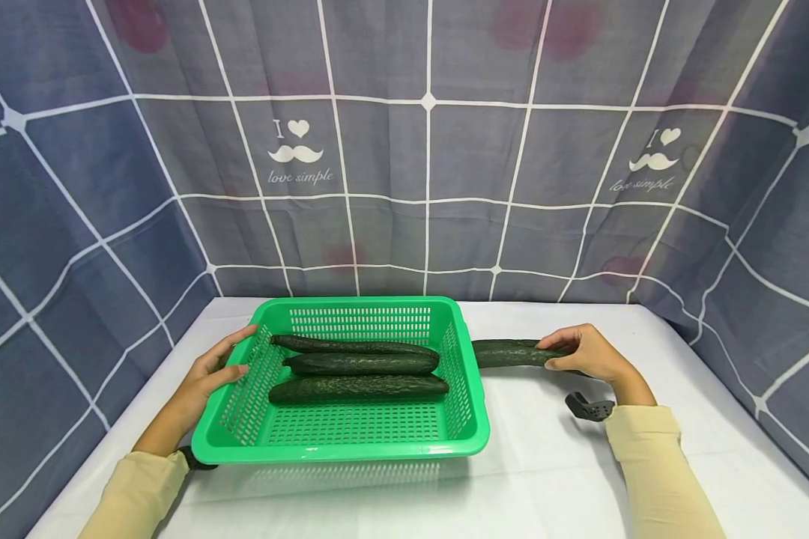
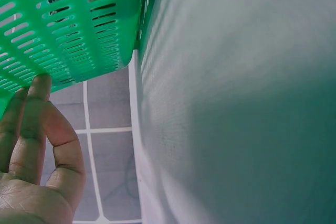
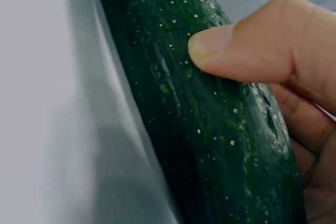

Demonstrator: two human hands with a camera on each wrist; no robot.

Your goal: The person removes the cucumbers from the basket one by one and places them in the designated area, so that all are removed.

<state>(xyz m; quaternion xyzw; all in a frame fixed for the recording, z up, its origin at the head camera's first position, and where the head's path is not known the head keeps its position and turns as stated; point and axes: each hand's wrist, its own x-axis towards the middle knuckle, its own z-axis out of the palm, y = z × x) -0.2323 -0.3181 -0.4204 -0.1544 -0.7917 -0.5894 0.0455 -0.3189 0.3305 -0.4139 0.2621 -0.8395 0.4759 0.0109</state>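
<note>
Three cucumbers (image 1: 360,364) lie side by side in one green basket (image 1: 340,452) at center frame, while the right hand (image 1: 596,355), at right, pinches a loose cucumber (image 1: 508,354) on the white tabletop (image 1: 546,464) between thumb and fingers. The left hand (image 1: 198,385), at left, clasps the basket's rim. The step in hand appears to be taking hold of that cucumber, one visible, though a second behind cannot be ruled out; the next move likely calls for lifting it clear of the rim.
</note>
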